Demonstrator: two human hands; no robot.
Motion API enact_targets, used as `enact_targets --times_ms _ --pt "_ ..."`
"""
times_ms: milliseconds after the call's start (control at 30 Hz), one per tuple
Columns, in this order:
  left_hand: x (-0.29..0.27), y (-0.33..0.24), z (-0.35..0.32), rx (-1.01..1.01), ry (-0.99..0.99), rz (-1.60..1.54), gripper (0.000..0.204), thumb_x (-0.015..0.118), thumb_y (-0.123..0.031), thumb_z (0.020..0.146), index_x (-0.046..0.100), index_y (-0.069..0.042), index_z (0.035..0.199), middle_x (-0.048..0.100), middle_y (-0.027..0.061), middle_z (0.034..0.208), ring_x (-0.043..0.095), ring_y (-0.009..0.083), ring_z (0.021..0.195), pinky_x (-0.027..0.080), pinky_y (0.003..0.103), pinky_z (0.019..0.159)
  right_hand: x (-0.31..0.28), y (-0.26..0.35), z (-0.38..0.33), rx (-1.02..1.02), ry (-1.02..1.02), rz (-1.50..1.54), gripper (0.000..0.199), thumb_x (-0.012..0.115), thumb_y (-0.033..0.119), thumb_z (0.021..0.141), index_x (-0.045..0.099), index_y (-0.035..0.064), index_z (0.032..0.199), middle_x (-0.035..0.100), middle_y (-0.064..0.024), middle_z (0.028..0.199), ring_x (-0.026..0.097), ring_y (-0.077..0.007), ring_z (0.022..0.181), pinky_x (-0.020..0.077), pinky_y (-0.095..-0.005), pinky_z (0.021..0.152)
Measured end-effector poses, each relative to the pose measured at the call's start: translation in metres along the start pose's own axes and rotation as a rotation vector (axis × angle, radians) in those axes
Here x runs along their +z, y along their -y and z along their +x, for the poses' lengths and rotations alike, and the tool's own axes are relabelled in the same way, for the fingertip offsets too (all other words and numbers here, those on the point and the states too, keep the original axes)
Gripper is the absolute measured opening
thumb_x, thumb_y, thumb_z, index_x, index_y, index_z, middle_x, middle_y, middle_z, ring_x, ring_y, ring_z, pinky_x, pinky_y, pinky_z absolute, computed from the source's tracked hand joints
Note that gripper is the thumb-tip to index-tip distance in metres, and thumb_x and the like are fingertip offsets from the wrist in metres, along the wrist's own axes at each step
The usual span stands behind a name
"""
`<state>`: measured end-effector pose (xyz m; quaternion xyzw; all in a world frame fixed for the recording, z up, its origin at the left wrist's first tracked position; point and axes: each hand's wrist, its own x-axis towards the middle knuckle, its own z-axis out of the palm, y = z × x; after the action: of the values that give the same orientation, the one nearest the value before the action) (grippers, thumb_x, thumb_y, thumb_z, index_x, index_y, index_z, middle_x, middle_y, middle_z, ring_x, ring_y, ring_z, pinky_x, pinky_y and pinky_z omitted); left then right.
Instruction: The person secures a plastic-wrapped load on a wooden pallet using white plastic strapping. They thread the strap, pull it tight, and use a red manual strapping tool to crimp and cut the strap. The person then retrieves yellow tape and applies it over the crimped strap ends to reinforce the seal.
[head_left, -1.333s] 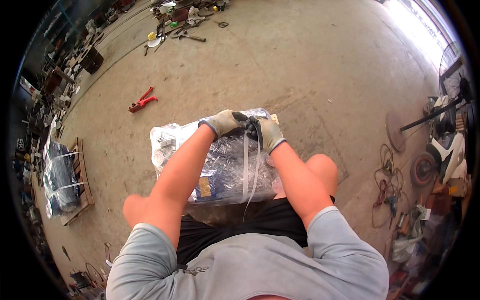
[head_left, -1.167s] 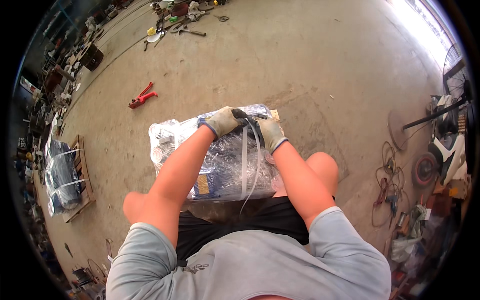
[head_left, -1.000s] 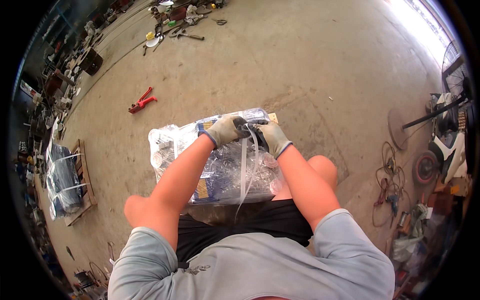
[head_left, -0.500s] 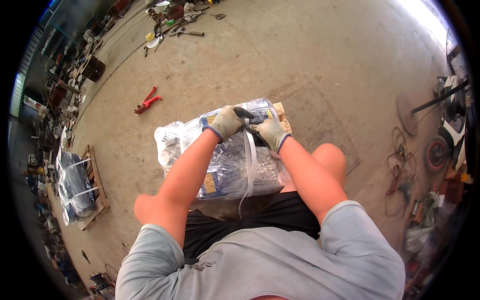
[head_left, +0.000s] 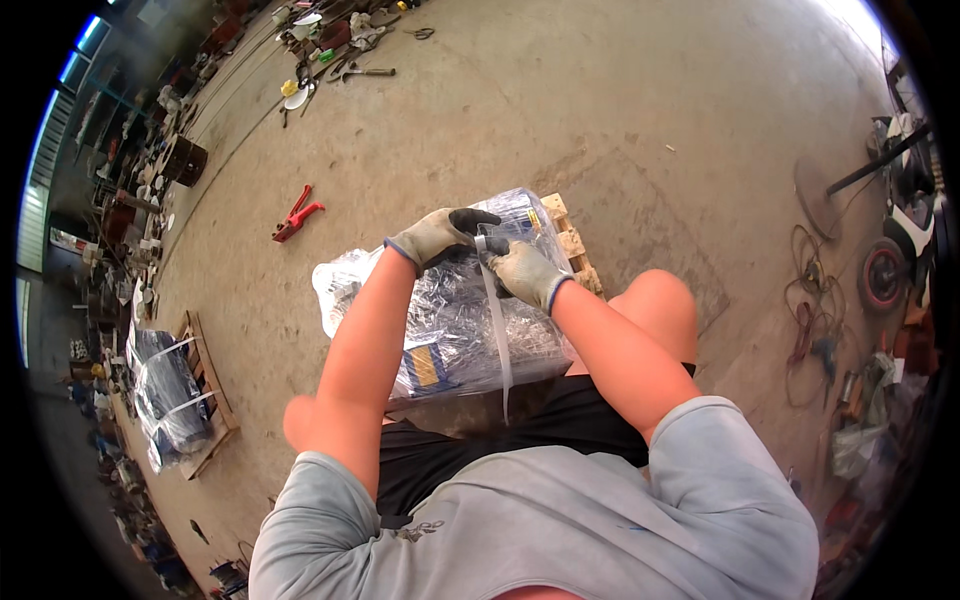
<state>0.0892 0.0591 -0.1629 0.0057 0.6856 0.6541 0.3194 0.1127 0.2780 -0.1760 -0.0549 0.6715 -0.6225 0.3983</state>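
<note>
A bulky bundle in clear plastic wrap [head_left: 450, 315] lies in front of my knees, on a wooden pallet [head_left: 572, 245] that shows at its far right side. A white strap [head_left: 501, 345] runs over the bundle toward me, its near end hanging past the edge. My right hand [head_left: 528, 272], in a light glove with dark fingertips, pinches the strap where it folds over near the top. Just left of it, my left hand [head_left: 440, 236], gloved alike, is held with its index finger stretched out and thumb apart, close to the fold.
A red hand tool [head_left: 297, 215] lies on the concrete floor beyond the bundle. Another wrapped, strapped bundle [head_left: 172, 385] is on a pallet at left. A hammer [head_left: 370, 72] and other tools lie far off. Cables [head_left: 808, 290] and a wheel [head_left: 884, 273] are at right.
Both hands have shifted slightly left. My left hand has drawn away from the strap with its fingers more spread, while the right keeps hold. The strap's hanging end has swung right.
</note>
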Motion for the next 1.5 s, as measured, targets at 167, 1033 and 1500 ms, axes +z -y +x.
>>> enact_targets --times_ms 167,1033,1500 --pt "-0.005 -0.003 0.001 0.029 -0.035 -0.141 0.047 0.062 0.010 0.092 0.064 0.002 0.139 0.071 0.0033 0.109 0.066 0.0099 0.087 0.056 0.024 0.082 -0.018 -0.033 0.020 0.029 -0.140 0.221 0.020 0.057 0.010 0.106 0.071 -0.0007 0.114 0.074 -0.0073 0.090 0.069 -0.0152 0.074 0.0562 -0.0313 0.064" --pt "0.054 -0.001 0.008 -0.123 -0.382 0.596 0.038 0.069 0.008 0.085 0.077 -0.006 0.119 0.080 0.0081 0.097 0.070 0.0122 0.081 0.058 0.030 0.075 0.011 -0.052 0.045 0.001 -0.262 0.470 0.032 0.055 -0.012 0.091 0.066 -0.0024 0.119 0.073 -0.0123 0.104 0.073 -0.0169 0.086 0.0626 -0.0295 0.071" --pt "0.027 0.016 0.009 -0.139 -0.319 0.288 0.036 0.069 0.007 0.088 0.077 -0.006 0.121 0.076 0.0038 0.088 0.066 0.0116 0.074 0.056 0.029 0.065 0.004 -0.042 0.014 0.036 -0.217 0.119 0.009 0.073 0.002 0.094 0.074 -0.0017 0.102 0.074 -0.0092 0.086 0.070 -0.0160 0.070 0.0574 -0.0306 0.059"
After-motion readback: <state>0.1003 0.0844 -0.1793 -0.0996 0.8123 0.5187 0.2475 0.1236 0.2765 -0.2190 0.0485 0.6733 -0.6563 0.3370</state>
